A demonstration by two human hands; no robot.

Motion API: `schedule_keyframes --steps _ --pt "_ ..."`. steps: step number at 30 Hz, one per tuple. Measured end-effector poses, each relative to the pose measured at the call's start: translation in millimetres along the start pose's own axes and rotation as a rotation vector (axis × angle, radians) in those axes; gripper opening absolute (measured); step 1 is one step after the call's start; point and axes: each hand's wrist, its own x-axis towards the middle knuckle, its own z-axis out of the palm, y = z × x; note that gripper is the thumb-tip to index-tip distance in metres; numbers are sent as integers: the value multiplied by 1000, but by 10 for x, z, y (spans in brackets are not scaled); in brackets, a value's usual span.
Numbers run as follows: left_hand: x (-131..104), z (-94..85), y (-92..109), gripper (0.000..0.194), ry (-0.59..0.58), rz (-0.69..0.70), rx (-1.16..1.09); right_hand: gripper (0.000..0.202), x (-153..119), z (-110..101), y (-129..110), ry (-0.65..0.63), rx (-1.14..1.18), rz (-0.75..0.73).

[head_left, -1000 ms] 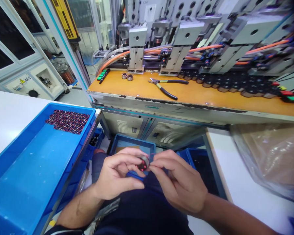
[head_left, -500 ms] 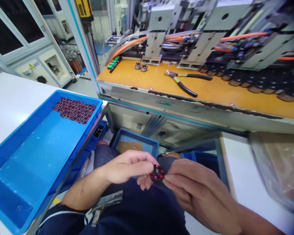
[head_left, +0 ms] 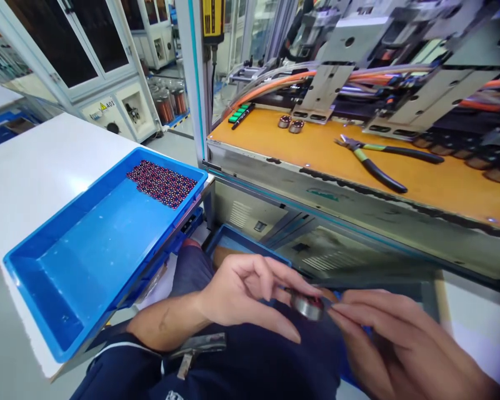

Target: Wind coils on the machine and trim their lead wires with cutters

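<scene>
A small round motor stator (head_left: 307,306), with a silvery metal rim and a bit of red on top, is held over my lap. My left hand (head_left: 250,294) has its fingers against the far side of the stator, while its thumb stretches out below, apart from the rim. Just to the right, my right hand (head_left: 395,333) is closed, thumb and forefinger pinched together close to the stator's edge. Whatever those fingertips hold, if anything, is too small to make out. Motion blurs the stator slightly.
A blue tray (head_left: 95,239) on the white table (head_left: 79,144) contains many small red-and-black parts (head_left: 162,183). Cutting pliers (head_left: 370,158), two wound stators (head_left: 290,124) and a black pen (head_left: 243,116) lie on the orange bench (head_left: 275,141). Machine fixtures (head_left: 323,91) stand behind.
The view has swung right-to-left, so the bench and tray sit further right. The stator has tipped to show its metal rim, and my left thumb has come off it.
</scene>
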Motion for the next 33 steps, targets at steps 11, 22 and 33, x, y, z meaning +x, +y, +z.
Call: schedule_keyframes --steps 11,22,33 --pt "61 -101 -27 55 -167 -662 -41 16 107 -172 19 -110 30 -302" --pt "-35 23 -17 27 -1 -165 -35 9 176 -157 -112 -61 -7 -158" --pt "97 -3 12 40 -44 -444 74 11 269 -184 -137 -70 164 -199"
